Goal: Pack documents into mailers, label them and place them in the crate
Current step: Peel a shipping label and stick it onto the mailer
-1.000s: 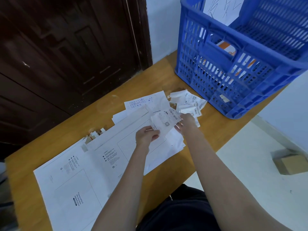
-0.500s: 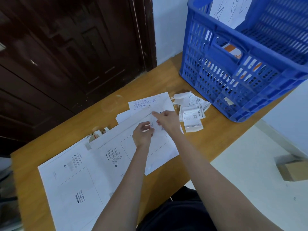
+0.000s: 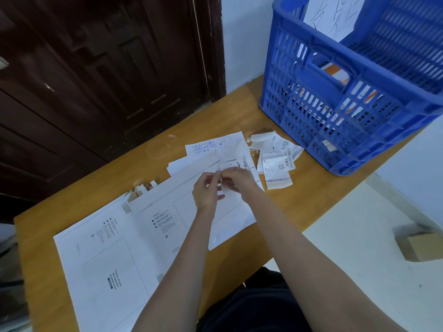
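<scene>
Here both hands point(image 3: 223, 185) pinch a label point(image 3: 226, 188) — above the mailer's point(image 3: 182, 207) far edge.

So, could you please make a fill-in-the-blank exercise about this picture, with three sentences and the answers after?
1. The plastic crate standing on the table is ____ in colour.
2. Both hands, the left hand and the right hand, pinch a small label above a white ____ that lies on the table.
3. The loose pile of labels lies between the hands and the ____.

Missing words: blue; mailer; crate
</scene>
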### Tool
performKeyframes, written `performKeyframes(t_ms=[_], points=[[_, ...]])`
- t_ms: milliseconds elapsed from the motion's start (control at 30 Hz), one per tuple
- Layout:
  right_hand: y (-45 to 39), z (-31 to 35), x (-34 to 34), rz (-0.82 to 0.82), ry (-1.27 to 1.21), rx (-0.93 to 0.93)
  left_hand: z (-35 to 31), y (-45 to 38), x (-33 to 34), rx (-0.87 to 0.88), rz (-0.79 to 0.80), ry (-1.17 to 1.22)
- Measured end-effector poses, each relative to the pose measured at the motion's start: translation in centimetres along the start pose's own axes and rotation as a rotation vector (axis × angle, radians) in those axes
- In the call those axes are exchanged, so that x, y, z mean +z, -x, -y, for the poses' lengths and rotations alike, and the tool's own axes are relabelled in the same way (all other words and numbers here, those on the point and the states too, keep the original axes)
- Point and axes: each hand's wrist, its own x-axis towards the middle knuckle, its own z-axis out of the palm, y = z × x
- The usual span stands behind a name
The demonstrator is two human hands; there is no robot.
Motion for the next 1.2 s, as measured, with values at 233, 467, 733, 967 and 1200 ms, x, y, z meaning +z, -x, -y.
performKeyframes(t_ms=[233, 467, 733, 967, 1200], points=[[-0.1, -0.4, -0.1, 0.029, 0.040, 0.016, 0.2, -0.3, -0.5, 0.026, 0.027, -0.023], [-0.5, -1.0, 0.0, 0.038, -0.123, 0.103, -0.4, -0.6, -0.7, -0.014, 0.141, -0.042], [-0.5, -1.0, -0.5, 0.107, -0.395, 0.214, -0.2, -1.0, -0.5, -0.154, 0.178, 0.043], [-0.3, -1.3, -0.5, 0.153, -0.455, 0.202, -0.2, -1.3, -0.7, -0.144, 0.148, 0.012], [-0.1, -1.6, 2.1, -0.043, 0.025, -0.005, -0.6, -1.7, -0.7, -0.006, 0.046, -0.272]])
